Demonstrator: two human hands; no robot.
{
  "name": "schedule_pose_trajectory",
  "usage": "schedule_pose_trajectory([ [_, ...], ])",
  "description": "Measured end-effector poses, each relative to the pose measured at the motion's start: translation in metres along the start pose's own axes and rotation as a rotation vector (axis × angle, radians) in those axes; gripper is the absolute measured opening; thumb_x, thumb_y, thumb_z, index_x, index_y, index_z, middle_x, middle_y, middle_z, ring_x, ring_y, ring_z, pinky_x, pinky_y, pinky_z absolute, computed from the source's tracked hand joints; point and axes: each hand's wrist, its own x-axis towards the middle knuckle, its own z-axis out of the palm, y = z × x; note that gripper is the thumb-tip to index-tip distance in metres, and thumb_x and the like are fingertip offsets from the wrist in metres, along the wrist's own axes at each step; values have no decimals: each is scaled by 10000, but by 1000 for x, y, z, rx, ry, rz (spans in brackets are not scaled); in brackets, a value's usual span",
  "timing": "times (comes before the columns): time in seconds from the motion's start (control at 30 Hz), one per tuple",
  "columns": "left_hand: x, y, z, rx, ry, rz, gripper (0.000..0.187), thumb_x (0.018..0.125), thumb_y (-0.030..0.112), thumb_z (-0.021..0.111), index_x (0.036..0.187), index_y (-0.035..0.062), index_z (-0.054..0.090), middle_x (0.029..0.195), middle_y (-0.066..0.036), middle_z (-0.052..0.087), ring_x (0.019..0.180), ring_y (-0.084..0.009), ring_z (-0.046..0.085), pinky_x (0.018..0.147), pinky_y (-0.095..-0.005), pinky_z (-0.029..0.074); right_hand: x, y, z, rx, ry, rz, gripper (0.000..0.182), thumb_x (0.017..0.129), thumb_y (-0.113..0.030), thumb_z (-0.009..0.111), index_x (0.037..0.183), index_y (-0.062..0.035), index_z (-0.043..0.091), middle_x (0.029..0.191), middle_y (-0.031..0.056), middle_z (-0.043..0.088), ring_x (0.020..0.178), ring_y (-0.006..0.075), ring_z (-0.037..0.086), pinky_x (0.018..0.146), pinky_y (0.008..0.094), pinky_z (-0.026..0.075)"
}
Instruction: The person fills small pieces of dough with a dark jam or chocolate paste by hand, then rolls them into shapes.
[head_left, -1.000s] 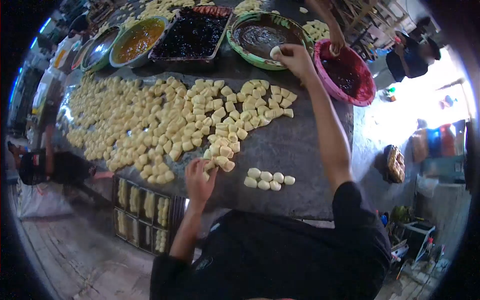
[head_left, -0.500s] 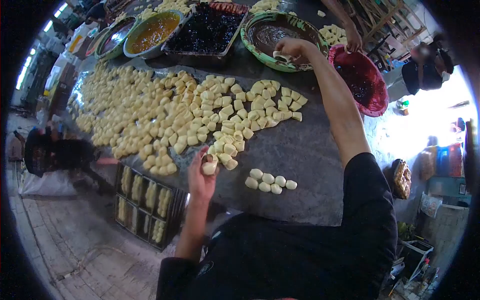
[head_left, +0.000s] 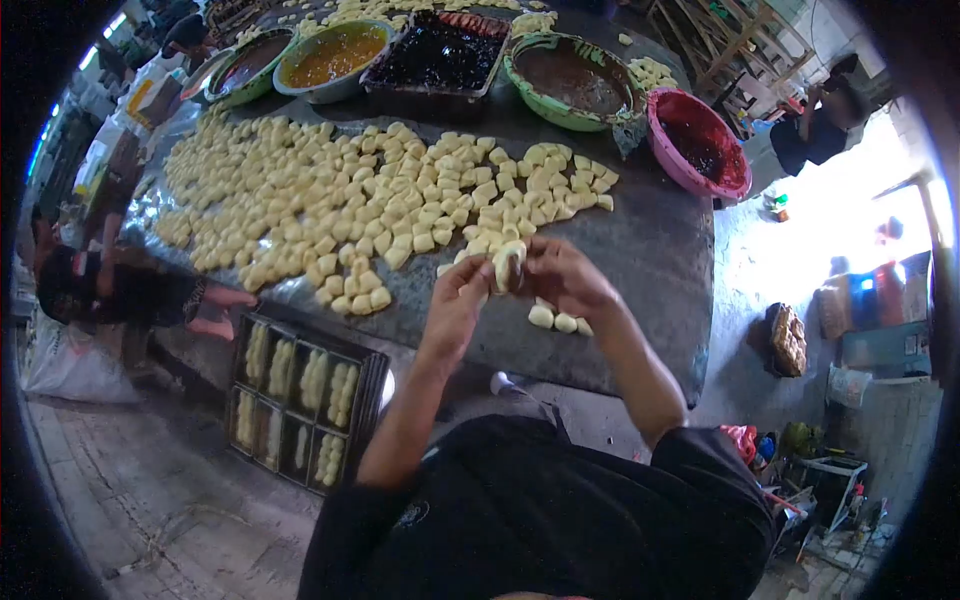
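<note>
A pale dough piece [head_left: 503, 268] with a brown patch on its inner side is held up between my two hands, above the table's near side. My left hand [head_left: 460, 298] pinches its left edge, while the fingers of my right hand [head_left: 572, 278] grip it from the right. Just below my right hand, a few smooth dough balls [head_left: 542, 316] lie on the dark tabletop; my hand and forearm hide the others. Many cut dough pieces [head_left: 370, 205] cover the table beyond my hands.
Along the far side stand a green bowl of brown paste [head_left: 570, 85], a pink basin [head_left: 690, 150], a tray of dark filling [head_left: 440, 62] and a bowl of orange filling [head_left: 335, 65]. Below the table's left edge are dough-filled baking tins [head_left: 300, 395]. People stand at left and right.
My right hand has come back from the brown paste bowl to meet my left hand at the dough piece. My left hand has moved right and up. The other person's hand at the basin is gone.
</note>
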Motion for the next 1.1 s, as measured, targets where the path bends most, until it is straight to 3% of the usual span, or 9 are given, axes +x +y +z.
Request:
schedule_pose_trajectory([
  [0.13, -63, -1, -29, -216, 28, -233, 226, 1012, 220, 579, 1117, 27, 635, 1003, -45, 684, 870, -132, 668, 764, -279, 553, -58, 85, 36, -17, 146, -113, 443, 895, -14, 619, 1321, 24, 504, 1209, 117, 629, 999, 182, 664, 816, 339, 593],
  [0.27, -111, 19, -38, -334, 48, -430, 212, 1001, 222, 598, 1084, 31, 633, 974, -58, 687, 832, -145, 680, 720, -270, 574, -98, 119, 104, -1049, 313, -363, 475, 861, 36, 654, 1324, -15, 562, 1242, 143, 623, 1002, 229, 656, 787, 335, 568],
  [0.37, -143, 41, -27, -102, -127, -336, 281, 937, 122, 666, 1184, 3, 604, 1023, -71, 681, 884, -154, 683, 773, -285, 578, -113, 132, 122, -1308, 330, -847, 372, 856, 28, 675, 1221, -38, 635, 1124, 135, 635, 908, 195, 651, 725, 312, 544],
  [0.6, -188, 49, -3, 644, -343, 505, 135, 858, 5, 705, 993, 14, 704, 1018, -102, 679, 946, -222, 677, 785, -316, 546, -143, 148, 170, 110, 329, -528, 187, 1002, -155, 595, 861, -34, 584, 878, 26, 565, 639, 75, 560, 511, 219, 453],
  [0.63, -189, 49, 3, 636, -377, 553, 136, 858, 1, 704, 993, 12, 701, 1010, -98, 676, 939, -215, 674, 778, -311, 542, -134, 144, 183, 81, 550, -610, 228, 999, -164, 604, 805, -61, 545, 877, 10, 562, 558, 64, 526, 451, 215, 421],
  [0.77, -200, 36, 27, 452, -102, 274, 123, 922, 88, 683, 949, -30, 661, 986, -120, 652, 852, -170, 633, 703, -268, 501, -151, 138, 175, -481, 421, -897, 156, 971, -114, 622, 844, -30, 590, 916, 60, 557, 657, 70, 548, 494, 197, 423],
  [0.9, -184, 28, 60, 487, -172, 463, 91, 907, 47, 686, 959, -26, 671, 957, -97, 664, 882, -178, 636, 792, -281, 513, -175, 113, 151, -1200, 542, -1165, 27, 958, -59, 614, 948, -34, 611, 996, 66, 552, 722, 94, 586, 504, 205, 461],
  [1.03, -177, -6, 78, 260, -220, 221, 233, 829, -30, 730, 1059, 1, 708, 1178, -165, 686, 1128, -250, 644, 952, -358, 537, -192, 105, 139, -189, 731, -688, 165, 970, -131, 639, 1077, -50, 543, 922, 35, 590, 655, 96, 600, 481, 216, 493],
  [1.1, -164, -6, 89, 549, -432, 549, 253, 809, -23, 742, 1057, 16, 714, 1162, -144, 694, 1115, -282, 656, 955, -377, 538, -206, 103, 108, 145, 561, -536, 158, 969, -155, 647, 1039, -58, 544, 860, 20, 603, 620, 89, 599, 461, 223, 487],
])
